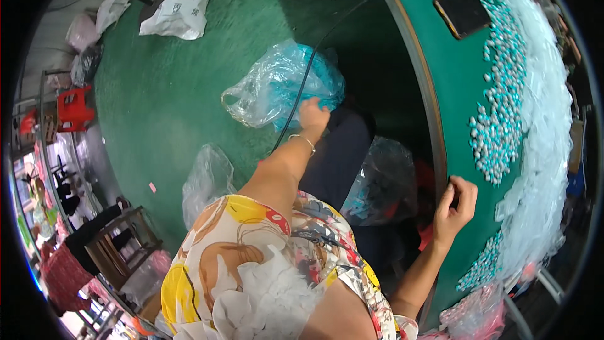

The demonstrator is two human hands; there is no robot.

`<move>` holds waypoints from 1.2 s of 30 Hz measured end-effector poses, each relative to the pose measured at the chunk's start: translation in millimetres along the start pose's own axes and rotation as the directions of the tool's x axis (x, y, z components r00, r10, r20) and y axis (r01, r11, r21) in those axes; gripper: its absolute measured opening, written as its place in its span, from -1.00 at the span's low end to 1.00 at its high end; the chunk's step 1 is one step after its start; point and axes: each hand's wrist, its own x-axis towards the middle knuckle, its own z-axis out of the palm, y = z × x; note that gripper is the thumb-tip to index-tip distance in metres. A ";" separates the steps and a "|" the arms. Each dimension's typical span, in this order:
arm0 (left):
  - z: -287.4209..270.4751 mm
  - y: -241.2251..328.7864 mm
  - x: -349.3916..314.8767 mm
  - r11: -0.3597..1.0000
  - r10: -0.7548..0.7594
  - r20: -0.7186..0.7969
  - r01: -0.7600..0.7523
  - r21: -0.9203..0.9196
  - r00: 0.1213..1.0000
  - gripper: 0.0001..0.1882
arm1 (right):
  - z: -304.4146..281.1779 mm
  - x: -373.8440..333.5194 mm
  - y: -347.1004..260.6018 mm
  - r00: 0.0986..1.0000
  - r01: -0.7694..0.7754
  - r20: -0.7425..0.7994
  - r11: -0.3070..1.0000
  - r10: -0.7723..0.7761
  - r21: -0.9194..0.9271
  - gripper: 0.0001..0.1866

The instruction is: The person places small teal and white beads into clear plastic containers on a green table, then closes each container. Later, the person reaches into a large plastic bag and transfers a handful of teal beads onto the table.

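My left hand (314, 115) reaches down to a clear plastic bag (251, 97) that holds bright blue pieces. Its fingers are closed at the bag's near side, and their tips are partly hidden. My right hand (457, 206) is by the near edge of the green table (448, 113), its fingers curled in. What it holds, if anything, does not show. Past it on the table lie many small blue-and-silver pieces (497, 141), beside a long heap of clear plastic pieces (544, 126).
A black cable (308, 63) hangs across the plastic bag. A phone (462, 14) lies on the table. Another clear bag (384, 182) with blue pieces is beside my leg. A white sack (184, 3) lies on the green floor; a red stool (75, 109) is at far left.
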 end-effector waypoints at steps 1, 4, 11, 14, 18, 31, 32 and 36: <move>-4.0 -3.5 6.4 0.995 -0.103 -0.066 0.103 0.003 0.993 -0.51 | 1.5 0.0 3.9 1.000 -0.011 0.001 1.000 0.011 0.002 -0.86; -19.7 -21.3 24.5 0.976 0.143 -0.051 -0.133 0.172 0.988 -0.26 | 1.2 -1.3 5.8 1.000 -0.022 0.004 1.000 0.022 -0.017 -0.87; -58.5 -39.3 82.4 0.979 0.188 -0.527 -0.114 0.169 0.829 -0.24 | 1.6 -1.7 9.4 0.999 -0.023 0.023 0.999 0.024 -0.045 -0.88; -52.8 -80.1 80.5 0.988 -0.140 -0.176 0.150 0.042 0.974 -0.28 | 3.5 0.2 8.1 1.000 -0.020 0.005 0.998 0.020 -0.051 -0.88; -36.5 -78.9 57.6 0.957 0.242 0.048 -0.247 0.150 0.969 -0.78 | 3.2 -2.1 10.6 1.000 -0.031 -0.009 0.998 0.030 -0.064 -0.88; 15.1 -122.2 94.7 0.905 -0.287 0.265 0.352 -0.241 0.920 -0.79 | 3.9 14.4 3.8 0.996 0.009 0.094 0.990 0.004 -0.143 -0.87; 17.4 -133.1 99.6 0.905 -0.258 0.183 0.304 -0.297 0.949 -0.77 | 6.6 23.0 -3.0 0.993 0.034 0.114 0.987 -0.016 -0.157 -0.86; 2.6 -111.2 131.6 0.743 -0.384 0.238 0.452 -0.494 0.892 -0.58 | 34.2 56.9 -25.3 0.965 0.176 0.245 0.930 -0.098 -0.322 -0.50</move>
